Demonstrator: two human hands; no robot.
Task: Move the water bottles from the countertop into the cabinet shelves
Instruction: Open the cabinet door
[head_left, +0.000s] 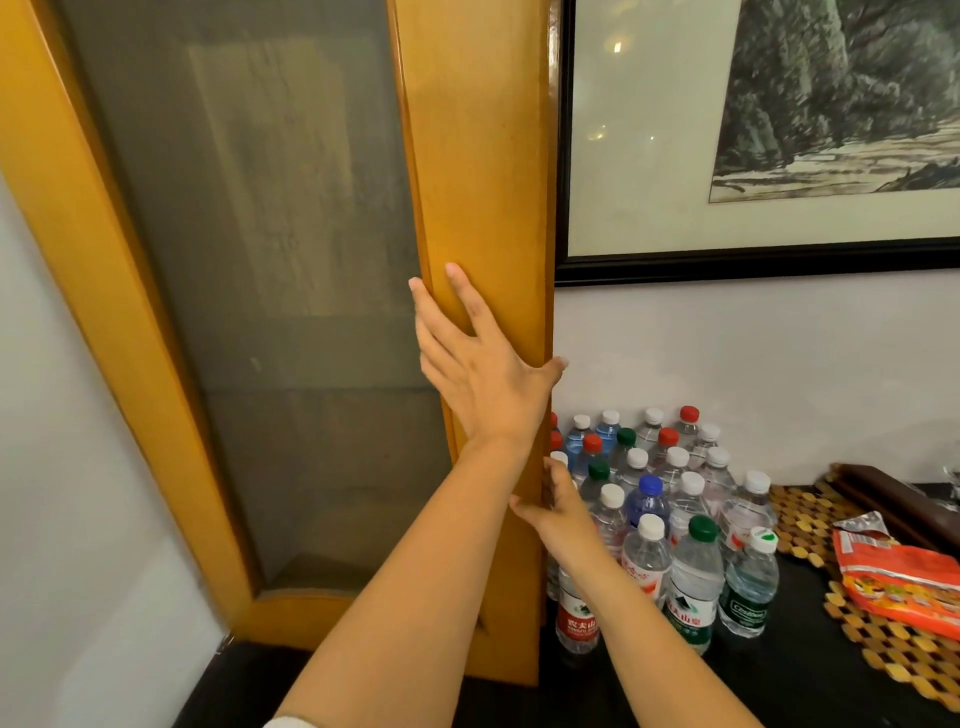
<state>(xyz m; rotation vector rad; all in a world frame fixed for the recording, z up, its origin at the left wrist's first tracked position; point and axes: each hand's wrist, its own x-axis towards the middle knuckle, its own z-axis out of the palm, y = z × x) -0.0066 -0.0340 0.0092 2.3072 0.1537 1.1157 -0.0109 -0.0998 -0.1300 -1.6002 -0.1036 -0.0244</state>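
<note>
Nearest, two bare forearms reach up from the bottom edge toward the wooden cabinet door (467, 156) on the left. The right hand (558, 506) hooks its curled fingers round the door's right edge low down, a grip pinching the wood, though the fingertips are hidden behind it. Higher and farther, the left hand (485, 374) lies flat on the frame, fingers spread and straight, thumb over the edge. Just right of the door, the water bottles (670, 509) stand in a tight cluster on the dark worktop (810, 675), caps white, red, green and blue. A snack packet (898, 582) lies on a woven mat (893, 670) farther right, below a framed picture (753, 156). Through the frosted glass no bottle shows on the shelves, so the moving looks not yet begun: the door wants opening first.
</note>
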